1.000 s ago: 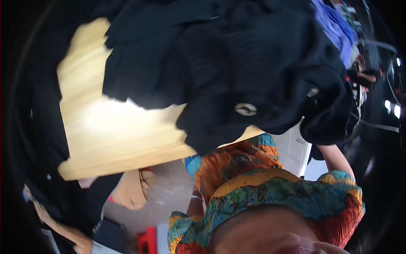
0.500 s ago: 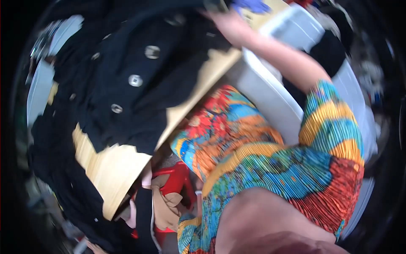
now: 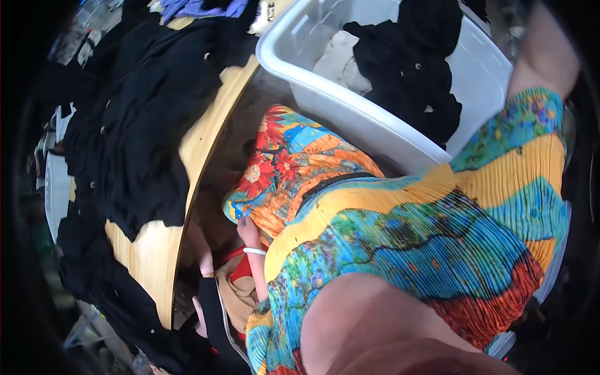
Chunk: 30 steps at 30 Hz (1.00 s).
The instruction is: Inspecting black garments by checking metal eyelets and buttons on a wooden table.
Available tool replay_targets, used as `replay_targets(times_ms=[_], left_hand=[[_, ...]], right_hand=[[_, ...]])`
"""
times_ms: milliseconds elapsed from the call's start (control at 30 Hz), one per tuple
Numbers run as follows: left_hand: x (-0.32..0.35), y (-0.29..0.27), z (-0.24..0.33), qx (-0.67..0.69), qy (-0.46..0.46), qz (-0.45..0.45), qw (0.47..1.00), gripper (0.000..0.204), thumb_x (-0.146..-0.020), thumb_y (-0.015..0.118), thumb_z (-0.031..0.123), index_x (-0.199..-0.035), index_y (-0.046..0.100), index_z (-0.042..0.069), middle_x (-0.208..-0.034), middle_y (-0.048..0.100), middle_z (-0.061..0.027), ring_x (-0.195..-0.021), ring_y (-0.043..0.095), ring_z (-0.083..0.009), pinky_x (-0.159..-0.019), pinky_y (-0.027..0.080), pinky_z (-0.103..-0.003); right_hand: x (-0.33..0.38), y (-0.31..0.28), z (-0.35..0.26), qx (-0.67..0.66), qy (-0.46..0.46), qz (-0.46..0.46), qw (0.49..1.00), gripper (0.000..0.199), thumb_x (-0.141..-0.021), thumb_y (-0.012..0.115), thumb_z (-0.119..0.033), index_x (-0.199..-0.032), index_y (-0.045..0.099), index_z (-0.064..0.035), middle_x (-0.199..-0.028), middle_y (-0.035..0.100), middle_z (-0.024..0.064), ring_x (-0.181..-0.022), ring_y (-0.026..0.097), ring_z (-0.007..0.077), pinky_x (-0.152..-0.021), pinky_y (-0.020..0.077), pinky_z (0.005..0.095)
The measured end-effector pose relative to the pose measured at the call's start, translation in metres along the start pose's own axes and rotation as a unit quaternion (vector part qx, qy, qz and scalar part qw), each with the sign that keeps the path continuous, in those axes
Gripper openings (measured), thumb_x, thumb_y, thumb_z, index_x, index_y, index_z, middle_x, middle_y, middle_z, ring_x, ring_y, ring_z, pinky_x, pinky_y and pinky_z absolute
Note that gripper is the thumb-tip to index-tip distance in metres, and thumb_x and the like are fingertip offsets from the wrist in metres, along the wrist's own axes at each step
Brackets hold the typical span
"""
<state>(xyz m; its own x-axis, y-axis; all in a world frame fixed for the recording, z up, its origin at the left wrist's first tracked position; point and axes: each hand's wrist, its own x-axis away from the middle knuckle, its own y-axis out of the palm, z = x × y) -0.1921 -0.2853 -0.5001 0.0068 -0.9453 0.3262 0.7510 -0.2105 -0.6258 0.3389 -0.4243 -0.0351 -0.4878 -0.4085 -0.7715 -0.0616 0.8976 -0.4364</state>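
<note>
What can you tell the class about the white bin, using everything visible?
The white bin looks like smooth, slightly glossy plastic, with rounded corners and a thick rim. It is open-topped and sits at an angle beside the wooden table. Black cloth and pale grey cloth lie inside. A patterned sleeve hides its near corner; contact is unclear.

Wood-top bench (image 3: 153, 256) on the left, curved by the lens. Purple cloth (image 3: 203, 7) at its far end, top edge of view. Small pale item (image 3: 262, 19) near it, just beside the bin; too small to identify. White bin (image 3: 331, 109) right of the bench, apart from it; pale cloth (image 3: 340, 62) inside. Dark floor (image 3: 269, 87) between bench and bin. Below: red stool (image 3: 241, 270), mostly hidden, tan cloth (image 3: 234, 300) against it. White panel (image 3: 56, 194) far left. Blurred clutter (image 3: 84, 40) upper left.
</note>
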Motion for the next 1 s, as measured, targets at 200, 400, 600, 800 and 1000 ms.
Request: replay_targets(times_ms=[200, 400, 600, 800, 1000], left_hand=[[0.003, -0.003, 0.015, -0.171, 0.011, -0.003, 0.985, 0.047, -0.078, 0.055, 0.036, -0.104, 0.056, -0.003, -0.101, 0.057, -0.0255, -0.098, 0.054, -0.0390, -0.085, 0.044, -0.042], [-0.009, -0.010, 0.052, -0.313, -0.130, -0.118, 0.933, 0.073, -0.067, 0.058, 0.063, -0.106, 0.057, 0.001, -0.110, 0.056, -0.0224, -0.101, 0.056, -0.0308, -0.085, 0.045, -0.036], [-0.023, 0.003, 0.064, -0.377, -0.028, -0.177, 0.909, 0.030, -0.082, 0.051, 0.025, -0.098, 0.064, 0.004, -0.106, 0.060, -0.0157, -0.100, 0.058, -0.0285, -0.083, 0.047, -0.037], [0.003, 0.002, 0.081, -0.228, 0.090, -0.109, 0.963, 0.031, -0.079, 0.048, 0.023, -0.088, 0.061, -0.003, -0.085, 0.060, -0.0250, -0.081, 0.058, -0.0393, -0.073, 0.046, -0.045], [0.060, 0.000, 0.055, -0.185, 0.067, -0.120, 0.973, 0.023, -0.079, 0.047, 0.023, -0.076, 0.058, 0.002, -0.075, 0.059, -0.0215, -0.070, 0.058, -0.0388, -0.065, 0.046, -0.048]], right_hand=[[-0.026, -0.045, 0.037, 0.093, 0.038, 0.140, 0.985, 0.041, -0.086, 0.049, -0.034, -0.100, 0.060, 0.0033, -0.091, 0.064, 0.0162, -0.087, 0.062, 0.0245, -0.079, 0.0448, 0.0320], [-0.014, 0.009, 0.034, 0.252, 0.052, -0.265, 0.929, 0.033, -0.083, 0.055, -0.029, -0.097, 0.059, 0.0006, -0.088, 0.062, 0.0177, -0.083, 0.060, 0.0269, -0.076, 0.0442, 0.0333], [0.090, 0.173, -0.025, -0.119, -0.106, -0.610, 0.776, 0.023, -0.083, 0.053, -0.022, -0.090, 0.056, -0.0001, -0.082, 0.059, 0.0176, -0.076, 0.058, 0.0298, -0.069, 0.0445, 0.0371], [0.261, 0.316, -0.039, 0.098, -0.321, -0.764, 0.551, 0.038, -0.078, 0.053, -0.034, -0.100, 0.058, -0.0030, -0.098, 0.061, 0.0176, -0.090, 0.058, 0.0328, -0.078, 0.0467, 0.0405], [0.365, 0.394, -0.006, 0.105, -0.282, -0.755, 0.582, 0.038, -0.078, 0.055, -0.029, -0.108, 0.052, -0.0064, -0.109, 0.053, 0.0196, -0.101, 0.052, 0.0337, -0.082, 0.0450, 0.0422]])
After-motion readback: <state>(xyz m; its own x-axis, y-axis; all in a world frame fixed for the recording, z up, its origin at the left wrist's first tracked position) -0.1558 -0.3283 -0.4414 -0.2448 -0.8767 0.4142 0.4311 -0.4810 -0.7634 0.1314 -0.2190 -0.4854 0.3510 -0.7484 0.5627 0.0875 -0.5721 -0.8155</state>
